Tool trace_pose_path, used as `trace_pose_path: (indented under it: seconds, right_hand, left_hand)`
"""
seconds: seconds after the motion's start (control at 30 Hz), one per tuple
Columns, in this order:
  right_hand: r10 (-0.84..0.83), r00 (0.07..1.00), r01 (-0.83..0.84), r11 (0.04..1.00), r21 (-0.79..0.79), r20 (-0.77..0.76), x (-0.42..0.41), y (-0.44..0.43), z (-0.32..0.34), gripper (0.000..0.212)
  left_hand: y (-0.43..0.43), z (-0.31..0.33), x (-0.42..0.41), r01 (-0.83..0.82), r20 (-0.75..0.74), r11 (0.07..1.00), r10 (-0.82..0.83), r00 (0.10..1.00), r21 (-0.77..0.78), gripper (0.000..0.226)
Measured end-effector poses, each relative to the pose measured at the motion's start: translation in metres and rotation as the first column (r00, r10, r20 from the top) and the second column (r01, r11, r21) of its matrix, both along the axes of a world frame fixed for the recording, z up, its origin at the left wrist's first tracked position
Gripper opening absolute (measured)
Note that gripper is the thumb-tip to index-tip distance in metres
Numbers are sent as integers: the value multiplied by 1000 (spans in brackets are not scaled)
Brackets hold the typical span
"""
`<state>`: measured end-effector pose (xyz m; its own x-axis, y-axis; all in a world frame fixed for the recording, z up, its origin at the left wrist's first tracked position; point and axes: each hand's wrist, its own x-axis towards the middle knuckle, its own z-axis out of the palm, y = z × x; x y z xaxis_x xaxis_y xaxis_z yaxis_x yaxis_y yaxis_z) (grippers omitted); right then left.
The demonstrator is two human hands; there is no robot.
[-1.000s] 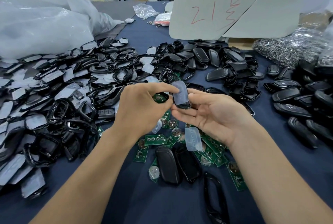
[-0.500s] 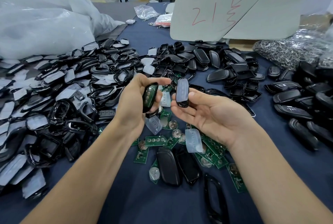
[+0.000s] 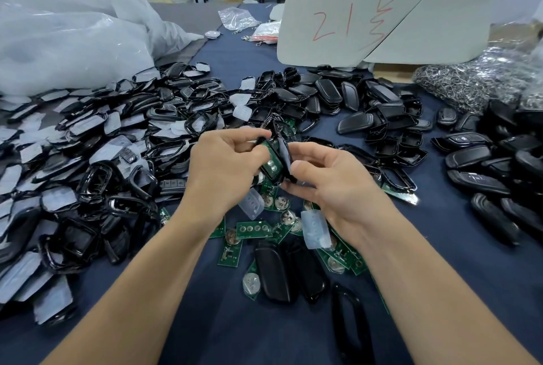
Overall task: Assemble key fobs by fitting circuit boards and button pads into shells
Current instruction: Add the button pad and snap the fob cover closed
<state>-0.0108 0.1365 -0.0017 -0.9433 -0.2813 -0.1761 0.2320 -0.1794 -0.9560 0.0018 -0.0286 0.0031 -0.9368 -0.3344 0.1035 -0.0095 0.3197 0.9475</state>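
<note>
My left hand grips a black shell half with a green circuit board seated in it. My right hand pinches a second black shell half on edge, pressed against the first. Both hands meet above the middle of the blue table. Below them lie loose green circuit boards, translucent button pads and two closed black fobs.
A heap of black frames and pads fills the left side. Black shell backs pile up behind the hands and more black fobs on the right. A grey card marked in red, white plastic bags and a key ring pile stand at the back.
The two hands came together: the shell half in my right hand now presses against the board-filled half in my left, where half a second ago they were held apart.
</note>
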Motion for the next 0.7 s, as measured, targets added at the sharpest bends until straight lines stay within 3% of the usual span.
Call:
trace_pose_path:
  seconds: [0.2, 0.37, 0.53, 0.7]
  right_hand:
    - [1, 989, 22, 988, 156, -148, 4, -4, -4, 37]
    - [-4, 955, 96, 950, 297, -297, 2, 0, -4, 39]
    - [0, 953, 93, 951, 296, -302, 0, 5, -3, 37]
    - [41, 957, 49, 952, 302, -286, -1, 10, -2, 33]
  left_hand:
    - [1, -1, 1, -18, 39, 999, 20, 999, -38, 25]
    - [-2, 3, 4, 172, 36, 955, -186, 982, 242, 24]
    - [-7, 5, 3, 291, 44, 878, -332, 942, 380, 27]
    - [-7, 2, 3, 295, -23, 903, -303, 953, 312, 40]
